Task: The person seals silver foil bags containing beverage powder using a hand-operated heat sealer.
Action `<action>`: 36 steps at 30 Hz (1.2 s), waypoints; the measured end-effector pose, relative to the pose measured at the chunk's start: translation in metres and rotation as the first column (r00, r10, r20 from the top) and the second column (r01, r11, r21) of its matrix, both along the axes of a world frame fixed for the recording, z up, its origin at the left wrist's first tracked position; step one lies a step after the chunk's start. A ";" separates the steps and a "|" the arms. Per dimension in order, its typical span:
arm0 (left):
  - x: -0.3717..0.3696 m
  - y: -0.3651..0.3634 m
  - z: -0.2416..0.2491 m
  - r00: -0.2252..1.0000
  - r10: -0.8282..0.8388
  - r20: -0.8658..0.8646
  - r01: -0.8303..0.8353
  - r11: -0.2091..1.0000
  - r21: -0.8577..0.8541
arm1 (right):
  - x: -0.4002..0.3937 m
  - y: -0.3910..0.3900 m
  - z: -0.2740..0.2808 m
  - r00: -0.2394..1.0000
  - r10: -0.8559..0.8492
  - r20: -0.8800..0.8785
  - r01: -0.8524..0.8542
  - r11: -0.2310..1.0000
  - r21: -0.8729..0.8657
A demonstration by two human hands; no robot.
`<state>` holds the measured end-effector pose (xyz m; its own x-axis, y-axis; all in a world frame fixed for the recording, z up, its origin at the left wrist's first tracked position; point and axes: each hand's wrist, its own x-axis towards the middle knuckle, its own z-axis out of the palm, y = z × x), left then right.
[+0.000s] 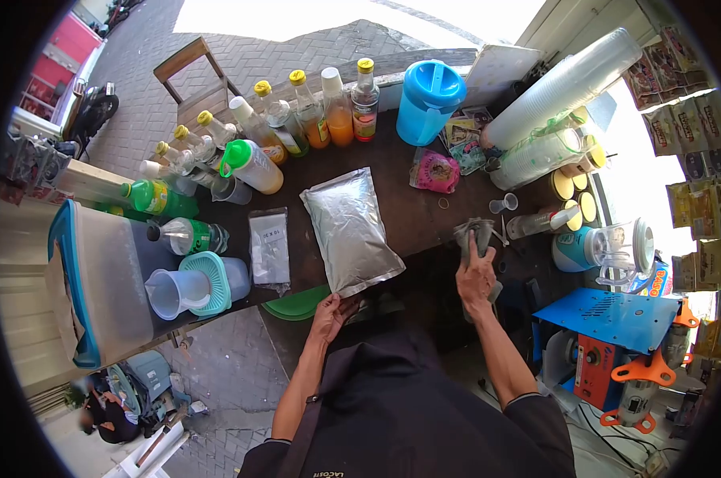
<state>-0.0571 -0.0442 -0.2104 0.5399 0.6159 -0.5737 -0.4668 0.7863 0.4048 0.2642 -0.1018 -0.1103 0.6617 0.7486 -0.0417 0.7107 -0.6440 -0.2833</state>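
Observation:
A plump silver foil pouch [351, 227] lies on the dark brown table [296, 255], its near end at the table's front edge. The fingers of my left hand [329, 317] pinch the pouch's near left corner. Over to the right, my right hand [477, 280] is closed on a crumpled grey cloth [473, 230] that rests on the tabletop. Left of the pouch is a flat clear plastic packet [270, 248] with a white label. A small clear measuring cup [504, 204] stands just beyond the cloth.
Several syrup bottles [339, 111] line the far edge beside a blue lidded pitcher [429, 103]. Tall stacks of plastic cups [563, 88] lean at the right, above a blender [603, 247] and a cup sealing machine [599, 366]. A large plastic bin [109, 279] stands left.

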 end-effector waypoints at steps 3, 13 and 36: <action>-0.002 0.001 -0.005 0.997 -0.055 -0.049 0.055 0.998 0.018 | -0.075 0.015 0.016 0.884 0.434 -0.173 -0.397 0.893 0.212; -0.005 -0.002 0.001 0.990 0.046 -0.134 -0.050 0.998 -0.025 | -0.020 -0.050 -0.066 0.965 0.252 -0.066 -0.261 0.924 -0.278; -0.037 -0.022 0.013 0.933 0.353 0.070 -0.341 0.929 -0.143 | -0.131 0.049 -0.029 0.310 0.709 -0.633 -0.938 0.338 -0.082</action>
<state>-0.0946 -0.0665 -0.1977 0.3598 0.7002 -0.6167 -0.7506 0.6098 0.2545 0.1335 -0.0530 -0.1395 -0.5032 0.6961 -0.5121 0.7803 0.1111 -0.6155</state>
